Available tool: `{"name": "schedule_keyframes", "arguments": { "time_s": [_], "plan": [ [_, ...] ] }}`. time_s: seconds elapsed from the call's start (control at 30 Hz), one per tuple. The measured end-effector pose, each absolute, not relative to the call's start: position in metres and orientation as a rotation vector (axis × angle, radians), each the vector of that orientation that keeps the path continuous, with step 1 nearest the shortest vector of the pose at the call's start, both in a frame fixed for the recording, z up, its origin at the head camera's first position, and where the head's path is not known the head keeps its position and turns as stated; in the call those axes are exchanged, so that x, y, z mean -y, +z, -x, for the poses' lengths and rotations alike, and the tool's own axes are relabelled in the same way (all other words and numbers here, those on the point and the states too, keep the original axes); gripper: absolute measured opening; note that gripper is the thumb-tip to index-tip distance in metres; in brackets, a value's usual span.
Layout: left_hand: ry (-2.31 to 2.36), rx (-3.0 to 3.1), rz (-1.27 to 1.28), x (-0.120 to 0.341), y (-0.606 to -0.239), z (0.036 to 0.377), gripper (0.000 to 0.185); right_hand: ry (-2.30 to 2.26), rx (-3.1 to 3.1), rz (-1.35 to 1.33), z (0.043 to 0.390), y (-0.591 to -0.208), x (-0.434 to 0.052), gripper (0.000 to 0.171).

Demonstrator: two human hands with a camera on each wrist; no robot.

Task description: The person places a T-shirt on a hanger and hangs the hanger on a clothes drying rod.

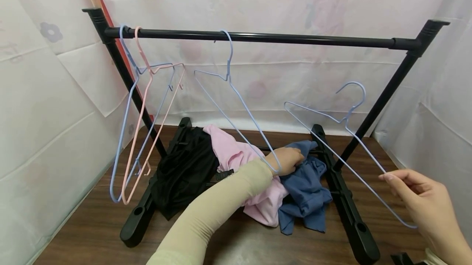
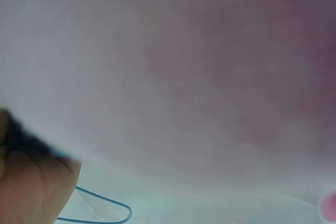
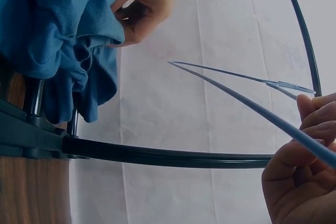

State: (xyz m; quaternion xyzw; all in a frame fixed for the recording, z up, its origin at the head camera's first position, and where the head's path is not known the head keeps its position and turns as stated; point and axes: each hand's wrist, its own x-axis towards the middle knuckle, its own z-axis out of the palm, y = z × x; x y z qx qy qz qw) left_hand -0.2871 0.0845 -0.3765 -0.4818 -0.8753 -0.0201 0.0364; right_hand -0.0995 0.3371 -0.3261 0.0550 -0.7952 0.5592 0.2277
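Three hangers [image 1: 147,105] hang on the rail [image 1: 258,37]; clothes [image 1: 258,175] lie below, seemingly on the rack's base [image 1: 346,203].

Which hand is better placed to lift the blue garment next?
Left. The left hand already grips the blue garment in the pile under the rack, while the right hand is off to the side holding a blue hanger.

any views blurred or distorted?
Left wrist: nearly all defocused pale haze, only a thumb and hanger wire readable. Head: sharp, even light, wide-angle bending of the rail. Right wrist: sharp, dim bluish cast on the blue cloth.
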Motion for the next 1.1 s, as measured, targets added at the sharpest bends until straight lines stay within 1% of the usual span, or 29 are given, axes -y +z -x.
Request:
{"name": "schedule_keyframes", "arguments": {
  "time_s": [0.23, 0.47, 0.63, 0.77, 1.1],
  "plan": [
    [-0.25, 2.649, 1.44, -0.081, -0.373, 0.288, 0.008, 1.558, 2.191, -0.17, 0.099, -0.326, -0.338, 0.009],
    [-0.391, 2.602, 1.301, -0.078, -0.369, 0.293, 0.004, 1.569, 2.163, -0.173, 0.1, -0.326, -0.338, 0.013],
    [-0.467, 2.634, 1.177, -0.075, -0.365, 0.297, 0.009, 1.574, 2.17, -0.15, 0.099, -0.325, -0.338, 0.012],
    [-0.503, 2.607, 1.128, -0.07, -0.36, 0.301, 0.013, 1.524, 2.201, -0.135, 0.098, -0.326, -0.339, 0.012],
    [-0.665, 2.556, 0.971, -0.059, -0.357, 0.317, 0.015, 1.359, 2.309, -0.104, 0.095, -0.327, -0.341, 0.011]
  ]
}}
